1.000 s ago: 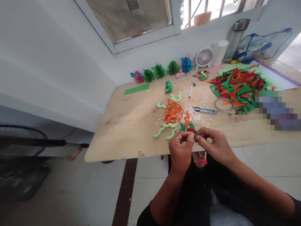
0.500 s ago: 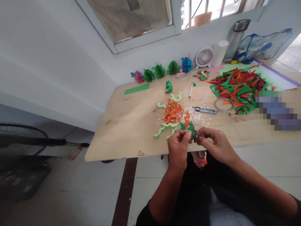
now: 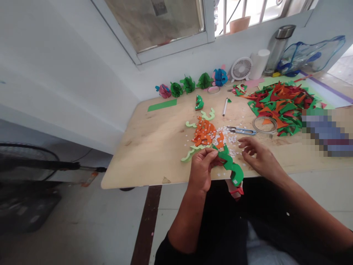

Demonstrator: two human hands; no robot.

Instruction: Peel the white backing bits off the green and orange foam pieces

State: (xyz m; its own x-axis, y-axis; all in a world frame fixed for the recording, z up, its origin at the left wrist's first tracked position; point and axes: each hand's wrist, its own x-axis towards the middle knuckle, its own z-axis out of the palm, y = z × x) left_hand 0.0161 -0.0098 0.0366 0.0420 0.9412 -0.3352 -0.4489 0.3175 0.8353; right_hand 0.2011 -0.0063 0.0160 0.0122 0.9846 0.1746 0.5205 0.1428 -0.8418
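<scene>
One green cutout in left hand

head view | text: none legible | labels and brands: none legible | numbers: none legible | signs: none legible

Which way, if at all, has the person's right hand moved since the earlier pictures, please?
Yes, the right hand has moved rightward and farther forward over the table, closer to the blue snips lying there.

Black sleeves, bare hands, black clothing with a greyish patch.
</scene>
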